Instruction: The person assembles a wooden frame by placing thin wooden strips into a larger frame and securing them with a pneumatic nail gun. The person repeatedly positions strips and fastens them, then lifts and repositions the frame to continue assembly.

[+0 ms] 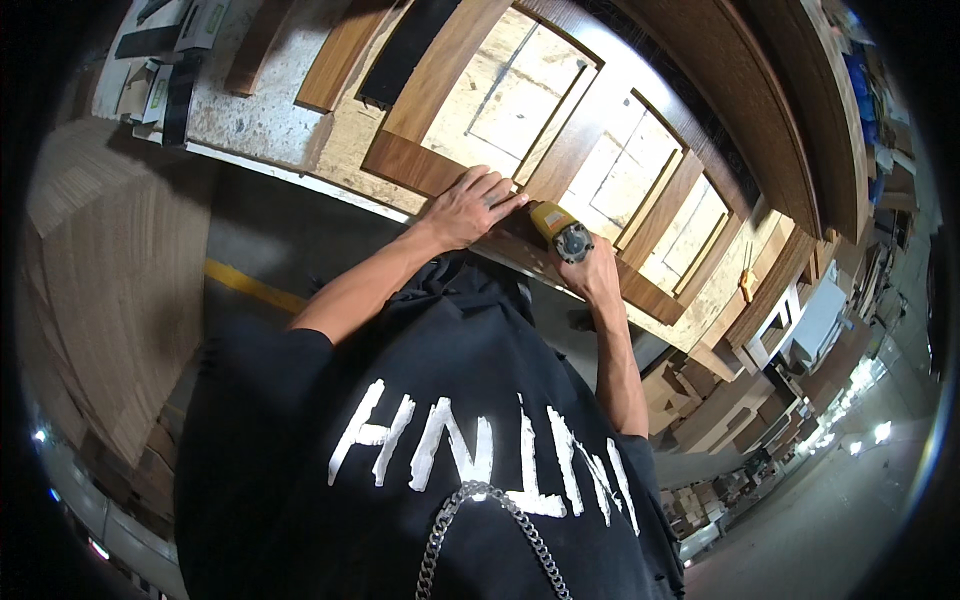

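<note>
A brown wooden frame (412, 165) with several crosspieces lies on a pale chipboard surface. My left hand (465, 208) rests on the frame's near rail, fingers laid over the wood and one stretched toward the tool's front end. Nothing shows as held in it. My right hand (592, 268) is closed around a yellow handheld power tool (551, 216) with a dark rounded back end. The tool sits at the near rail beside a crosspiece (573, 150), just right of my left fingertips. Its tip is hidden, so I cannot tell whether it touches the wood.
Loose wood strips (345, 55) and a black strip (412, 48) lie left of the frame. Large curved brown panels (740, 90) stand along the far side. An orange-handled tool (746, 285) lies at the right. Stacked boards (120, 280) rise at my left.
</note>
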The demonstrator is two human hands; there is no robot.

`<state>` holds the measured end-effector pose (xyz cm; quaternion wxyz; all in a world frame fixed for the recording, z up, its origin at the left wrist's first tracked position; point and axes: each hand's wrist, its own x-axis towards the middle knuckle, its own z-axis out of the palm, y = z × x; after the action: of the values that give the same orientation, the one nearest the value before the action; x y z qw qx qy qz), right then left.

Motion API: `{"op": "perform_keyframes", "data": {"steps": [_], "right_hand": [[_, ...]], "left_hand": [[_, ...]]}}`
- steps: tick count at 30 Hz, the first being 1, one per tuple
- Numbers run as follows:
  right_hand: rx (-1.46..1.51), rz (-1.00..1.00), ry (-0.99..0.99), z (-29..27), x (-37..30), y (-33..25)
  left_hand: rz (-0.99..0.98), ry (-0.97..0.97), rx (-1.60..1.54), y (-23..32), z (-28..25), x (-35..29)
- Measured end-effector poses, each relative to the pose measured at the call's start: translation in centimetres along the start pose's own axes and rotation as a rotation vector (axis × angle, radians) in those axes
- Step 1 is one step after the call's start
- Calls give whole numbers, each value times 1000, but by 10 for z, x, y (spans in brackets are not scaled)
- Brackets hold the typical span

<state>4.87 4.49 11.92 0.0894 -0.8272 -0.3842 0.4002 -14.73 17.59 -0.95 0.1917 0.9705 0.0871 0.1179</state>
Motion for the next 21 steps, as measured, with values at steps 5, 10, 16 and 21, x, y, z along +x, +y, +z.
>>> {"op": "perform_keyframes", "data": {"steps": [5,10,16,21], "right_hand": [[56,-70,63,13,-7,13],[260,-2,64,26,-48,21],[304,-4,23,56,-59,22],[389,-38,-4,51,-49,-25]], "left_hand": [[-73,-52,-2,-4,-3,-5],[-376,63,134,-50,-49,-49],[-629,56,99,-103,-81,-101],[-568,88,-99,-112,-88,-96]]}}
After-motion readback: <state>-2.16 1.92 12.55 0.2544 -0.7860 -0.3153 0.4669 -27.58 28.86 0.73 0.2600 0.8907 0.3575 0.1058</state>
